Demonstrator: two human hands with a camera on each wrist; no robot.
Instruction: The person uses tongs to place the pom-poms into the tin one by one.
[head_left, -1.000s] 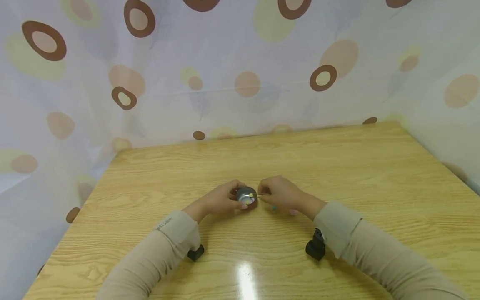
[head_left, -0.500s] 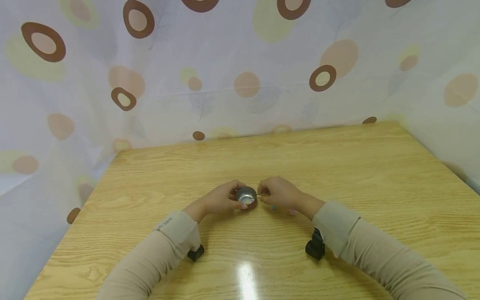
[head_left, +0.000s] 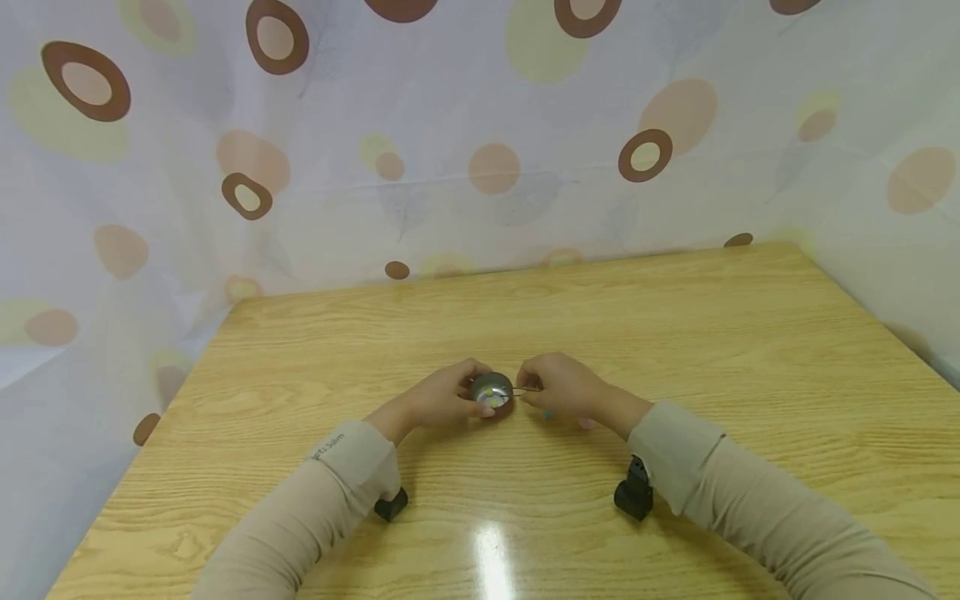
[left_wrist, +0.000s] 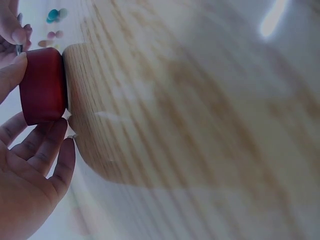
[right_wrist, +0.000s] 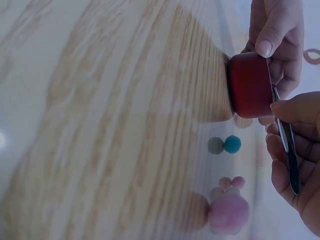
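A small bowl (head_left: 491, 390), red outside and shiny silver inside, stands on the table. My left hand (head_left: 442, 396) holds its left side, thumb at the near rim and fingers round the far side. Two small yellow balls (head_left: 494, 403) lie inside the bowl. Between thumb and fingers my right hand (head_left: 561, 387) pinches metal tweezers (right_wrist: 286, 140), their tips reaching over the bowl's right rim. The right wrist view shows the red wall of the bowl (right_wrist: 250, 86) side-on, with its inside hidden.
Near my right hand on the wooden table (head_left: 360, 333) lie a teal ball (right_wrist: 232, 144), a larger pink ball (right_wrist: 229, 213) and a small pink ball (right_wrist: 238, 182). A patterned curtain (head_left: 450, 125) hangs behind the table and along both sides.
A second yellow ball, at the tweezers near the bowl's right side a second ago, now lies inside towards the left. My hands and the bowl have hardly moved.
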